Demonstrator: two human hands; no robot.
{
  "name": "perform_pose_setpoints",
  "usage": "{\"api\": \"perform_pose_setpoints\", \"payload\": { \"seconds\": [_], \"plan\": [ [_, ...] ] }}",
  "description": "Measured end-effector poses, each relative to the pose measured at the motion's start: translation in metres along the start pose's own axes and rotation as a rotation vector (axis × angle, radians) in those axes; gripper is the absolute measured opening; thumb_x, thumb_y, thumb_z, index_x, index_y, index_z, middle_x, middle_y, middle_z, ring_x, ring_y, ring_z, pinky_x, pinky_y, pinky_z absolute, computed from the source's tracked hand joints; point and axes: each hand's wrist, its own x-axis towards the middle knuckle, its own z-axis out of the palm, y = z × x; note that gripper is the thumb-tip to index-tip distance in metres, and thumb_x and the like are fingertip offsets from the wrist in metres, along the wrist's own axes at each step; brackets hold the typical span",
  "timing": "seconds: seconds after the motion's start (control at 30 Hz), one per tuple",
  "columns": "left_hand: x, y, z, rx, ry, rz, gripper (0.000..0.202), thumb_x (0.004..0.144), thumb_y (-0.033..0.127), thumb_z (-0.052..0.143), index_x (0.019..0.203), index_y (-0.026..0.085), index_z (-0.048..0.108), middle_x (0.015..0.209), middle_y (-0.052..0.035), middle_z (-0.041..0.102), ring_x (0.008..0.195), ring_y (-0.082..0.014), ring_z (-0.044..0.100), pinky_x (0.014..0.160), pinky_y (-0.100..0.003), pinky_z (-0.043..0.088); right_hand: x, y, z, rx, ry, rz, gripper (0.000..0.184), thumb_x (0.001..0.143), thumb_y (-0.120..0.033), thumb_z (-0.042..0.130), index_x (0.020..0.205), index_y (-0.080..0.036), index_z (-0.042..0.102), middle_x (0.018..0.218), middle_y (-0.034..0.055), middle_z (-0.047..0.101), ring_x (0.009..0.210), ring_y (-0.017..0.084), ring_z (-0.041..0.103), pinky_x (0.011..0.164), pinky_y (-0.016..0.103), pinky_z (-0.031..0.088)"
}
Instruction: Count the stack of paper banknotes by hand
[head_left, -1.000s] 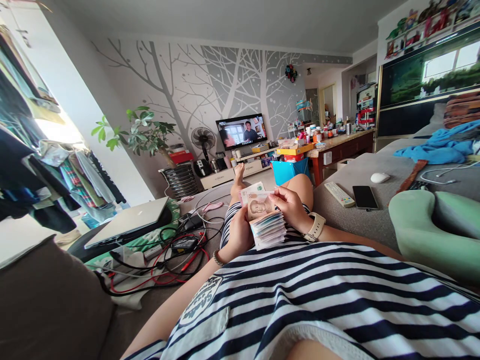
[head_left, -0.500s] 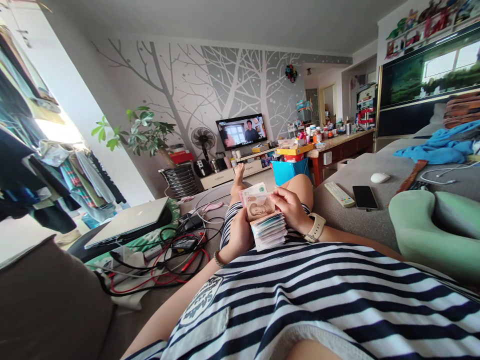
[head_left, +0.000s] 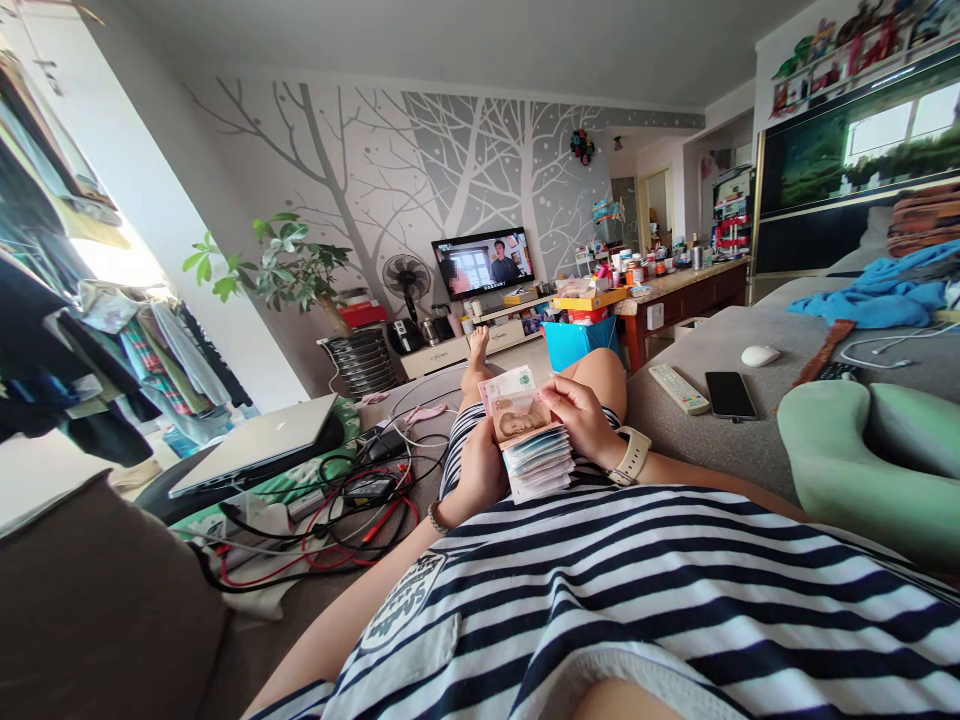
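A thick wad of banknotes (head_left: 538,465) is folded over above my lap, its many edges fanned toward me. My left hand (head_left: 482,465) is closed around the wad's left side. Upright at the top stands a brownish banknote (head_left: 517,418) with a printed portrait, and a paler pinkish note shows behind it. My right hand (head_left: 581,415) pinches the right edge of the upright notes between thumb and fingers. A pale watch (head_left: 631,455) is on the right wrist. Part of the wad is hidden behind my left fingers.
On the sofa to the left lie a laptop (head_left: 259,445) and tangled cables (head_left: 367,490). To the right are a remote control (head_left: 679,389), a phone (head_left: 730,395), a white mouse (head_left: 760,355) and a green neck pillow (head_left: 862,460). A television (head_left: 481,264) is on ahead.
The brownish note has bent down slightly toward me between my hands. Both hands stay in nearly the same place, still on the banknotes.
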Motion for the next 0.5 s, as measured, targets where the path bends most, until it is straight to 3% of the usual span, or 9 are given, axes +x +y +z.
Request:
{"api": "perform_pose_setpoints", "payload": {
  "seconds": [0.1, 0.17, 0.27, 0.4, 0.5],
  "plan": [
    [0.005, -0.007, 0.005, -0.151, 0.046, -0.025, 0.011, 0.074, 0.02, 0.064, 0.063, 0.022, 0.062, 0.071, -0.0025, 0.068, 0.079, -0.0212, 0.063, 0.078, -0.031, 0.054, -0.001, 0.007, 0.0, 0.037, -0.022, 0.028, 0.061, 0.093, -0.081, 0.055, 0.071, -0.024, 0.056, 0.058, -0.0025, 0.049, 0.057, 0.016, 0.046, 0.059, 0.031, 0.035],
    [0.009, -0.012, 0.009, -0.249, 0.068, -0.084, 0.021, 0.081, 0.034, 0.064, 0.064, 0.022, 0.058, 0.064, -0.0013, 0.062, 0.072, -0.0207, 0.063, 0.071, -0.032, 0.056, -0.001, 0.01, 0.0, 0.063, -0.07, 0.062, 0.065, 0.094, -0.084, 0.049, 0.073, -0.023, 0.058, 0.054, -0.0026, 0.049, 0.053, 0.016, 0.046, 0.057, 0.031, 0.035],
    [0.011, -0.016, 0.014, -0.451, 0.051, -0.19, 0.027, 0.077, 0.043, 0.07, 0.066, 0.021, 0.059, 0.061, -0.0002, 0.061, 0.068, -0.0198, 0.063, 0.071, -0.033, 0.058, 0.001, 0.014, 0.0, 0.002, -0.038, 0.084, 0.066, 0.09, -0.085, 0.056, 0.067, -0.023, 0.054, 0.052, -0.0036, 0.047, 0.052, 0.014, 0.043, 0.057, 0.03, 0.034],
    [0.007, -0.015, 0.015, -0.437, -0.029, -0.157, 0.016, 0.081, 0.036, 0.064, 0.073, 0.023, 0.065, 0.073, -0.006, 0.072, 0.084, -0.0258, 0.071, 0.08, -0.038, 0.061, 0.005, 0.017, -0.001, -0.127, 0.092, 0.125, 0.065, 0.084, -0.081, 0.066, 0.062, -0.023, 0.048, 0.059, -0.003, 0.048, 0.06, 0.014, 0.043, 0.06, 0.03, 0.033],
    [0.004, -0.012, 0.015, -0.404, -0.076, -0.164, 0.014, 0.086, 0.03, 0.057, 0.083, 0.023, 0.069, 0.08, -0.0085, 0.076, 0.089, -0.0274, 0.074, 0.081, -0.041, 0.062, 0.006, 0.021, -0.002, -0.139, 0.08, 0.139, 0.062, 0.087, -0.079, 0.063, 0.063, -0.024, 0.047, 0.059, -0.0029, 0.047, 0.062, 0.015, 0.043, 0.06, 0.03, 0.032]
  ]
}}
